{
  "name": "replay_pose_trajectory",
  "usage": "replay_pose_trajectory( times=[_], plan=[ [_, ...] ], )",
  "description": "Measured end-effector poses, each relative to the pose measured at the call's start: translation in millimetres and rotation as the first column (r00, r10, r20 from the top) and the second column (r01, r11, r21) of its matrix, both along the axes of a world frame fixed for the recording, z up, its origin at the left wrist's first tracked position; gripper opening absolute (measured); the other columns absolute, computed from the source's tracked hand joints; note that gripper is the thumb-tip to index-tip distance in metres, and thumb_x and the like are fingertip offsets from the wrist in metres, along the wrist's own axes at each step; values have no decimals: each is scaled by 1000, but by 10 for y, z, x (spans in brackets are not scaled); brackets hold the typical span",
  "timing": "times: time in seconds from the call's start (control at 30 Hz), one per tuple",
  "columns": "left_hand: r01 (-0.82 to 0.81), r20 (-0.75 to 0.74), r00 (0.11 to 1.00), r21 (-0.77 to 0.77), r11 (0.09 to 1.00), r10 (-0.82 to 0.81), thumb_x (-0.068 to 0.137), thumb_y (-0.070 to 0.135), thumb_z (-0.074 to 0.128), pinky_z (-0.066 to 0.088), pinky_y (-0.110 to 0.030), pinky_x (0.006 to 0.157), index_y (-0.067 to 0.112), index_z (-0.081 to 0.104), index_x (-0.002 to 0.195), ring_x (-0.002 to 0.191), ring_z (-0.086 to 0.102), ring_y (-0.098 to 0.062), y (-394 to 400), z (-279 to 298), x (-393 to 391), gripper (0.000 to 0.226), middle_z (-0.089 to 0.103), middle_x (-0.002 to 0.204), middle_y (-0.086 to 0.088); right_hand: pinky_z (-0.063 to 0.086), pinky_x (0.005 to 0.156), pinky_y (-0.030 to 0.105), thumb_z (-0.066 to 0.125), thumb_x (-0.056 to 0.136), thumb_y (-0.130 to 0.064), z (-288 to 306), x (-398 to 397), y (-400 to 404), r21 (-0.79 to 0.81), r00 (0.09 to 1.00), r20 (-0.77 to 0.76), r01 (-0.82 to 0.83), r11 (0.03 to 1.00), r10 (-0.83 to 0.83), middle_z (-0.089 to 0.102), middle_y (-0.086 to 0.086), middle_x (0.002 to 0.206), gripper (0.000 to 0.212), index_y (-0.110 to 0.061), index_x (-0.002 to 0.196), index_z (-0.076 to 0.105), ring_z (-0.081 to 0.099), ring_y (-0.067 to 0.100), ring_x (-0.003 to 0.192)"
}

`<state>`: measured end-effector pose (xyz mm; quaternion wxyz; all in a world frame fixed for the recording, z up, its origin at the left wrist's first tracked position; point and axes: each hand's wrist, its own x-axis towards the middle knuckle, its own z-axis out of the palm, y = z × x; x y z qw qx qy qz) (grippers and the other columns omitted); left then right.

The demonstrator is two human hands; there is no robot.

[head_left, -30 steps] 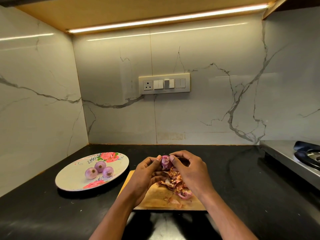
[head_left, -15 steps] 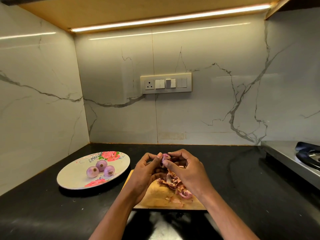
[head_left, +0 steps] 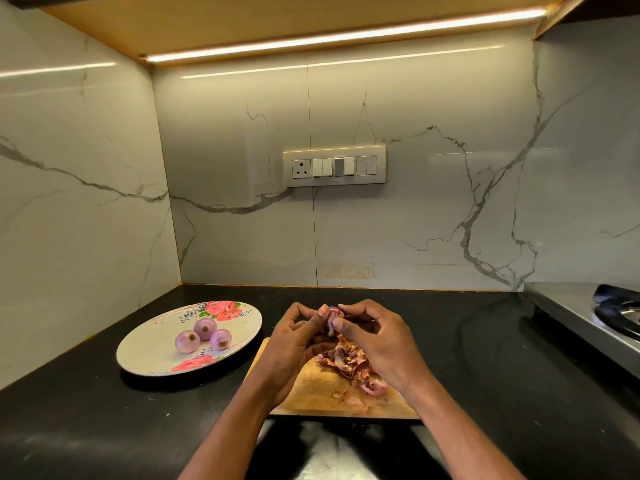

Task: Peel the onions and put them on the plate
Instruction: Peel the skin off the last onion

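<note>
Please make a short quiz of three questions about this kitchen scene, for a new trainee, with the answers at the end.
1. How many peeled onions lie on the plate?
2. True or false: the peels are piled on the cutting board.
3. Which hand holds the onion being peeled? A) left only B) right only C) both

Key:
1. Three peeled onions.
2. True.
3. C: the left hand and right hand both pinch it above the board.
</note>
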<state>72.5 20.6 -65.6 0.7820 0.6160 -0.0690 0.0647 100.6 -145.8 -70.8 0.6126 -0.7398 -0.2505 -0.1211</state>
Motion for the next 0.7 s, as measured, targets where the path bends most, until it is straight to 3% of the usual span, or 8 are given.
replay_pose_trajectory(
  times=[0.17,0.33,0.5,0.63,0.7],
  plan=[
    [-13,-13,1000,2,1000,13,83,34,67,57,-36,82,5,56,104,91,71,-26,-11,-3,5,38,73,99,-15,59,89,34,68,93,-33,0,31,3,80,999,-35,-29,996,32,74,-9,100,14,-27,102,77,70,8,99],
    [-8,-2,1000,1,1000,8,85,32,64,57,-38,83,5,55,107,93,72,-26,1,0,9,36,75,100,-14,54,89,24,75,82,-48,1,5,4,-6,1000,2,-14,1000,14,74,-15,101,26,-34,104,74,67,1,100],
    [-5,-23,1000,-24,1000,5,86,33,63,58,-35,81,6,58,100,90,71,-24,-7,8,2,31,74,97,-12,59,90,34,69,91,-32,21,0,3,122,995,-55,-70,990,77,74,-7,103,14,-26,100,77,70,10,101],
    [-7,-5,1000,-21,1000,7,86,31,63,57,-35,81,5,58,104,92,73,-24,-10,13,3,32,74,97,-11,56,91,31,72,84,-48,20,-31,20,44,997,-39,-58,997,60,74,-12,101,23,-34,103,73,68,4,100],
    [11,1,1000,-30,999,-11,90,28,61,57,-35,81,5,58,106,94,73,-25,-19,16,-7,29,75,98,-12,56,93,34,74,84,-45,25,-33,26,80,997,-57,-54,995,59,74,-11,100,20,-33,99,74,68,6,99]
  ],
)
